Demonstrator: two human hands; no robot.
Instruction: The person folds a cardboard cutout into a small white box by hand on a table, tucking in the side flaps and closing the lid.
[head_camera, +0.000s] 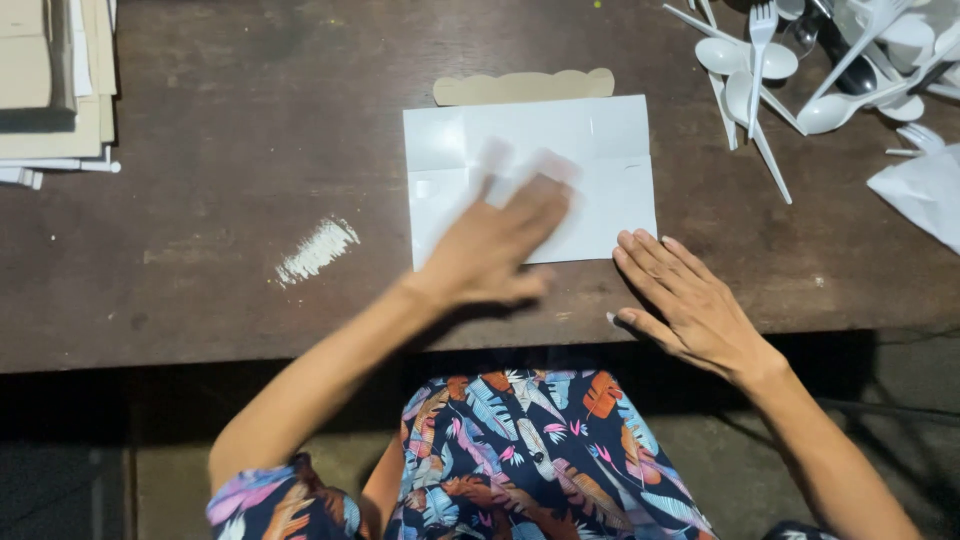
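A flat white folded carton sheet (600, 160) lies on the dark wooden table (230, 120), with a tan scalloped flap (523, 88) sticking out at its far edge. My left hand (495, 245) rests on the sheet's near half, fingers spread and blurred with motion. My right hand (680, 300) lies flat on the table by the sheet's near right corner, fingertips touching its edge. Neither hand holds anything.
A heap of white plastic spoons and forks (800, 60) sits at the far right, with a white bag (925, 190) beside it. A stack of tan flat cartons (55, 85) is at the far left. A white smear (316, 250) marks the table.
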